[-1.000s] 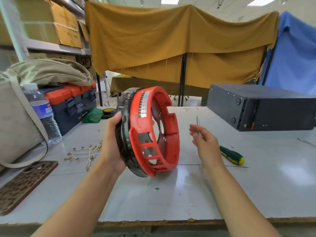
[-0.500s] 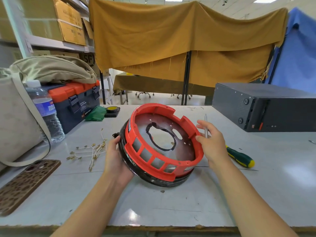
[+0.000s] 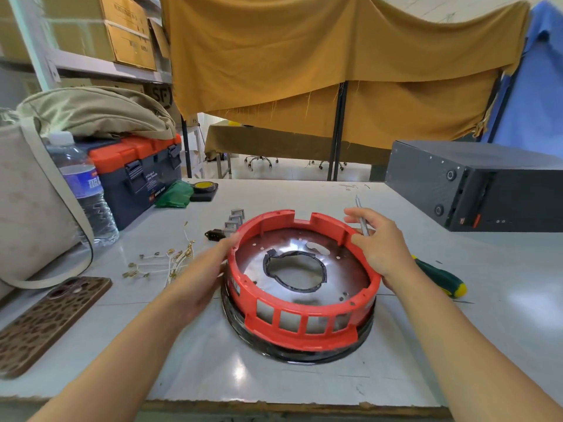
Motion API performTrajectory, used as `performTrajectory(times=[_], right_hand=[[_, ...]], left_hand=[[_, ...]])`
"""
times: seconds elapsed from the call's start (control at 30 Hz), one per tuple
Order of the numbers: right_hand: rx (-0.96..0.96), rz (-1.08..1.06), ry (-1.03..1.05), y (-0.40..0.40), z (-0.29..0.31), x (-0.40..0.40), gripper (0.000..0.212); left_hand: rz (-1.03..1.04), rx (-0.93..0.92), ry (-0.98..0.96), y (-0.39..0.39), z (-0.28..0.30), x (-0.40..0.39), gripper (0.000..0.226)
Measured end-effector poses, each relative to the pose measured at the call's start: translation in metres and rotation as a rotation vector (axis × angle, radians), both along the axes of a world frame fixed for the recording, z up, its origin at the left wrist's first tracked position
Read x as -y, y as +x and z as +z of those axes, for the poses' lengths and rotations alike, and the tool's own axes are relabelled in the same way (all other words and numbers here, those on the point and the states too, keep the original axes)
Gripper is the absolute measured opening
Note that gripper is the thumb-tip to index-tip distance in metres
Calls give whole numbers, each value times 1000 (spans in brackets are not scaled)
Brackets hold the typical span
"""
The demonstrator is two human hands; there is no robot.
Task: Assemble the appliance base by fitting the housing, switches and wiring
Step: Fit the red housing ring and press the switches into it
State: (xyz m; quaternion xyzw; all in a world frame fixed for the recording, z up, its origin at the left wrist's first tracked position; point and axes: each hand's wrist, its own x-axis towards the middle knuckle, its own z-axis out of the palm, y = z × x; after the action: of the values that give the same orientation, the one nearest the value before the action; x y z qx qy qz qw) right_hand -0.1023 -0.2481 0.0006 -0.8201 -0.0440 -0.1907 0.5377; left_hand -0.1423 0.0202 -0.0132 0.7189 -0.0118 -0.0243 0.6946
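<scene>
The round red housing (image 3: 304,325) with its black lower rim and shiny metal floor lies flat on the white table (image 3: 213,370), open side up. My left hand (image 3: 210,269) rests against its left wall. My right hand (image 3: 380,242) grips its far right rim and also holds a thin metal tool (image 3: 359,208) between the fingers. A bundle of white wires with brass terminals (image 3: 164,260) lies to the left. Small grey switches (image 3: 234,222) and a black socket part (image 3: 214,234) sit just behind the housing.
A green-handled screwdriver (image 3: 441,277) lies right of the housing. A black metal box (image 3: 475,190) stands at the back right. At the left are a phone in a patterned case (image 3: 51,318), a water bottle (image 3: 85,190), a toolbox (image 3: 137,172) and a beige bag (image 3: 27,208).
The housing went from standing on edge in my left hand to lying flat on the table. My right hand came onto its right rim, and the small parts behind it came into sight.
</scene>
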Motion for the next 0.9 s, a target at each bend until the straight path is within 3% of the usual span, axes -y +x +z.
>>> performTrajectory(times=[0.23, 0.4, 0.53, 0.77, 0.9], right_hand=[[-81, 63, -59, 2, -2, -3, 50], [-168, 192, 124, 2, -5, -4, 18], [-241, 185, 243, 8, -6, 6, 31], [-245, -76, -71, 25, -16, 22, 17], [-213, -250, -387, 30, -26, 23, 7]], left_hand=[[84, 30, 39, 7, -3, -1, 18], [47, 12, 0, 24, 11, -1, 27], [-49, -2, -14, 36, 17, 3, 31], [-120, -58, -159, 50, 6, -2, 30], [-145, -27, -204, 54, 0, -2, 32]])
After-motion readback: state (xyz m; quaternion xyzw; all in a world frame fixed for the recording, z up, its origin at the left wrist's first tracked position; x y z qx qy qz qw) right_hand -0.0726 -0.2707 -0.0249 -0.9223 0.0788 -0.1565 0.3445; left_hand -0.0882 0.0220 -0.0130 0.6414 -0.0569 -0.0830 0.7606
